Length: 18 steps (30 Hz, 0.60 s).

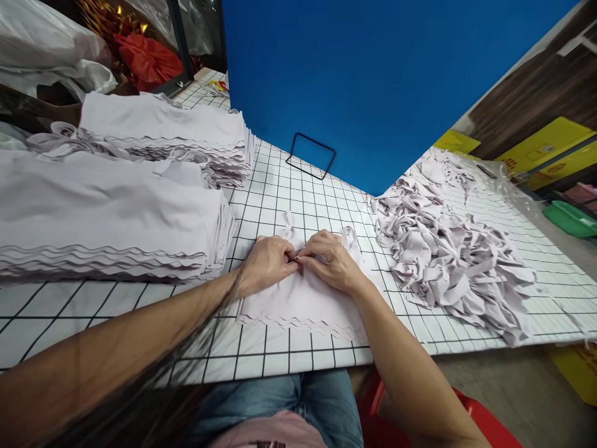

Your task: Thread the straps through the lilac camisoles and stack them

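A pale pinkish-white fabric garment (308,305) with a wavy lower edge and thin straps lies flat on the table in front of me. My left hand (270,264) pinches the upper middle part of the garment. Right beside it, my right hand (329,258) pinches the same spot, thumb and fingertips pressed together. The fingertips of both hands almost meet, and whatever small detail sits between them is hidden. One strap loop (351,239) sticks up behind the right hand.
Two stacks of similar garments, the nearer stack (107,211) and the farther stack (163,124), stand at left. A loose heap of fabric strips (448,249) lies at right. Behind, a blue panel (364,81) rises from the grid-patterned table (270,186), near a black wire frame (311,155).
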Tool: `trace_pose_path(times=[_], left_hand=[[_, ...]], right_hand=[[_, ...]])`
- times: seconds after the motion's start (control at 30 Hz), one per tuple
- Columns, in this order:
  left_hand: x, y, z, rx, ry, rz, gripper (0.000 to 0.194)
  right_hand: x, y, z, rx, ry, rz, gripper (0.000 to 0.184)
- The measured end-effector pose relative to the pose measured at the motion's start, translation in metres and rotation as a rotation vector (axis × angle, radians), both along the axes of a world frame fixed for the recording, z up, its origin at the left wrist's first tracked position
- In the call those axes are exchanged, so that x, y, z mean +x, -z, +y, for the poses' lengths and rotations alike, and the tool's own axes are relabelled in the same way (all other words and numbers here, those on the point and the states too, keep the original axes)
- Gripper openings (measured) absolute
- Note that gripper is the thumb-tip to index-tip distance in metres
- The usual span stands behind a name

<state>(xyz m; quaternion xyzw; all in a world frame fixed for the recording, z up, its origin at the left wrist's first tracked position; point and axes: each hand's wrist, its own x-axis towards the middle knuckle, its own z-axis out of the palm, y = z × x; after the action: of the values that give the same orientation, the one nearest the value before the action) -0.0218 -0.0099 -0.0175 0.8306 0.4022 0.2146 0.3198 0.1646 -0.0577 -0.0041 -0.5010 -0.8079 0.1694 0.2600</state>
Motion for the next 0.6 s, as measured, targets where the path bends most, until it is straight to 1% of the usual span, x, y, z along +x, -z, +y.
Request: trace_pose_path(times=[0.17, 0.37, 0.6], left_hand=[[-0.001, 0.001, 0.001, 0.009, 0.020, 0.013, 0.019], [-0.001, -0.003, 0.000, -0.022, 0.032, 0.010, 0.018], [-0.001, -0.004, 0.000, -0.020, 0.057, 0.034, 0.012]], right_hand=[[-0.001, -0.002, -0.001, 0.033, -0.009, -0.078, 0.011], [0.001, -0.005, -0.002, 0.101, -0.017, -0.244, 0.015], [0.002, -0.016, 0.001, 0.177, -0.110, -0.503, 0.024]])
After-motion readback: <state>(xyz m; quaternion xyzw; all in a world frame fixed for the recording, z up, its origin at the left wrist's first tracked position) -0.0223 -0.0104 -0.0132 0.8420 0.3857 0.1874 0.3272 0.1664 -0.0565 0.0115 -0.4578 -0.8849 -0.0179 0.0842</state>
